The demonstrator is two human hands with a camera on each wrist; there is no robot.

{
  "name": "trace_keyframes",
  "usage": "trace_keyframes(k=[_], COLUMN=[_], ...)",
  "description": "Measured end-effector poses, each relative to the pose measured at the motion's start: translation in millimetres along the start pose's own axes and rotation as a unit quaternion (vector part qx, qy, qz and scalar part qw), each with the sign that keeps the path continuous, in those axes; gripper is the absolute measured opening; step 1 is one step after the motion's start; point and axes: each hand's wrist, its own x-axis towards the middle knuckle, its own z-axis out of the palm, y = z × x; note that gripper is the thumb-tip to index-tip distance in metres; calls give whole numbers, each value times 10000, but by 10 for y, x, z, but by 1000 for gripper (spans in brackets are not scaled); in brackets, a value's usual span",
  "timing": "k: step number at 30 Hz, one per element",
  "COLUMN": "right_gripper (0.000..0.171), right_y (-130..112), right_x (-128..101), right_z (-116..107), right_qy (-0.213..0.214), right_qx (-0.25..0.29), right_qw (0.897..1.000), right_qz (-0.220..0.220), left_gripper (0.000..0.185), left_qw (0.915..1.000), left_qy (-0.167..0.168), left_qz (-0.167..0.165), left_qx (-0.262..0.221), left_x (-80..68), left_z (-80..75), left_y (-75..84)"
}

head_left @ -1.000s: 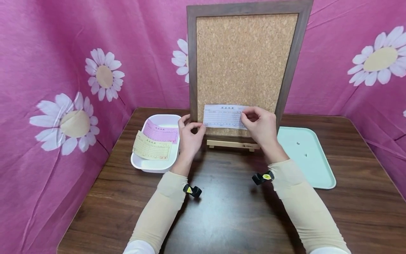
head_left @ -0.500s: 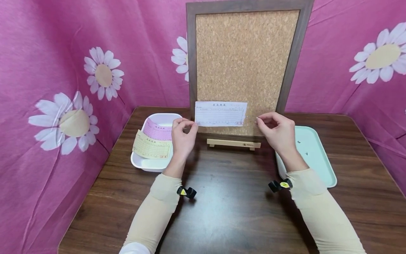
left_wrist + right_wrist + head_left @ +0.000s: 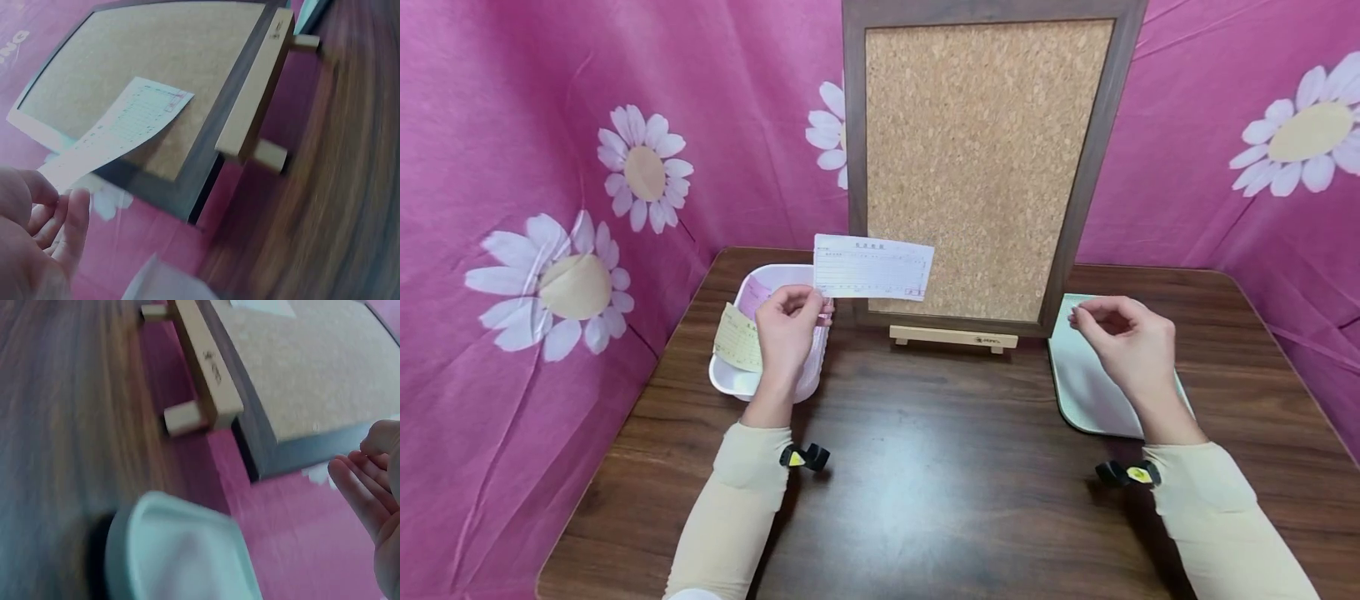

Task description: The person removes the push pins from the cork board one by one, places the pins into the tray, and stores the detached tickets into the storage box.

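In the head view my left hand (image 3: pixel 787 333) pinches the lower left corner of a white printed receipt slip (image 3: pixel 872 268). The slip stands off the table, its right part before the lower left of the cork board (image 3: pixel 977 167). The left wrist view shows the same slip (image 3: pixel 125 128) curving away from thumb and fingers. My right hand (image 3: pixel 1127 354) is over the mint green tray (image 3: pixel 1097 400), thumb and index finger together on a tiny greyish thing that looks like a thumbtack. In the right wrist view its fingertips (image 3: pixel 356 459) largely hide it.
A white plastic basin (image 3: pixel 730 385) with a yellow slip (image 3: pixel 736 340) and a pink slip (image 3: pixel 758 292) stands left, partly behind my left hand. The framed board rests on a small wooden easel (image 3: pixel 953 337) on the brown table (image 3: pixel 910 500). Pink flowered cloth (image 3: pixel 737 125) hangs behind.
The white slip has come away from the cork board, leftward with my left hand. My right hand has left the slip's right side and moved right, over the tray.
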Motion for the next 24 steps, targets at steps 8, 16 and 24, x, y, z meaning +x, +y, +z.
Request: trace_keyframes(k=[8,16,24], right_gripper=[10,10,11], right_y=[247,371,476], right_x=[-199,-330,-432], right_z=[-290,-507,-642], right_qy=[-83,-69,-107], right_qx=[-379,-658,-969], right_qw=[9984,9964,9940], right_qz=[411,524,503], left_gripper=[16,14,14], left_qw=[9975,9948,9879], left_qy=[287,628,1060], left_qz=[130,-51,-260], left_qx=[630,805,1101], left_x=[-36,-113,-214], left_z=[-392,-725,-1050], left_y=[51,73,131])
